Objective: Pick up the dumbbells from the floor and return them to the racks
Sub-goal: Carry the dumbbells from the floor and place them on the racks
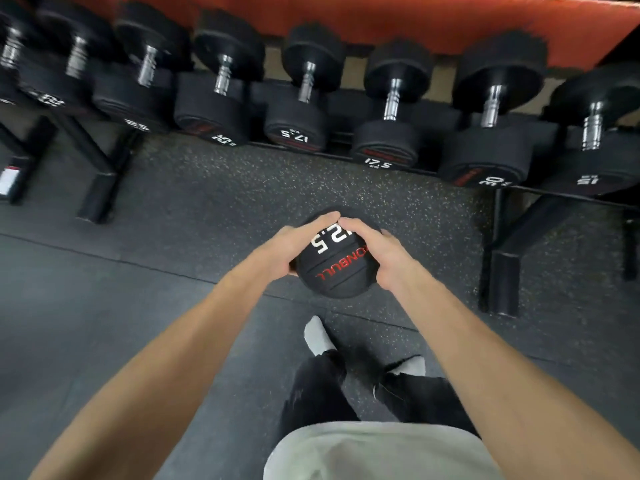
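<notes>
A black dumbbell (334, 268) marked 12.5 stands on end, so I see only its round top face with red lettering. My left hand (287, 249) grips the left side of that head and my right hand (375, 252) grips the right side, fingertips meeting over the top. Whether it rests on the floor or hangs just above it I cannot tell. Its handle and lower head are hidden beneath. The dumbbell rack (346, 109) runs across the top, about an arm's length beyond it.
Several black dumbbells fill the rack, among them two 17.5 ones (384, 147). Rack legs stand on the rubber floor at left (100, 188) and right (504, 282). My feet in grey socks (318, 337) stand just behind the held dumbbell.
</notes>
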Demonstrator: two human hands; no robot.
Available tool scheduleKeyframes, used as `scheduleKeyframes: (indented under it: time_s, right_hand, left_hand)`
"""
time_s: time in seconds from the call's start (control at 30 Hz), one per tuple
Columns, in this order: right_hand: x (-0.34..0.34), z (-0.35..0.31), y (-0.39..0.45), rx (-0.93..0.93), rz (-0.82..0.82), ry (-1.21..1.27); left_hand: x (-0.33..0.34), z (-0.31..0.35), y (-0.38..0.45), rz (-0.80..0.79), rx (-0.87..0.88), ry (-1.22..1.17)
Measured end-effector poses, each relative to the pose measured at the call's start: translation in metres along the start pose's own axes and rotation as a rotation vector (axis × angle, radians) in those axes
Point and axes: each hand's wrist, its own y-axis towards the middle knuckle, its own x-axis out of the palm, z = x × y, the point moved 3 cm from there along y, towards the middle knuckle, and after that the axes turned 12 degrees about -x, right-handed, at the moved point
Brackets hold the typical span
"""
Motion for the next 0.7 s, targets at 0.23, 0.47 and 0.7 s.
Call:
scheduleKeyframes:
  time_s: [0.23, 0.47, 0.7]
  right_hand:
    - [0.084, -0.073, -0.025, -0.017, -0.131, -0.103]
    - [0.151, -0.153, -0.037, -0.129, -0.196, -0.139]
    - [0.202, -0.250, -0.017, -0.255, -0.299, -0.098]
  left_hand:
    - [-0.079, 0.033, -0.054, 0.019, 0.097, -0.075]
    - [-0.136, 0.076, -0.091, -0.019, 0.196, -0.304]
    - [-0.186, 0.165, -0.126, 0.064, 0.333, -0.391]
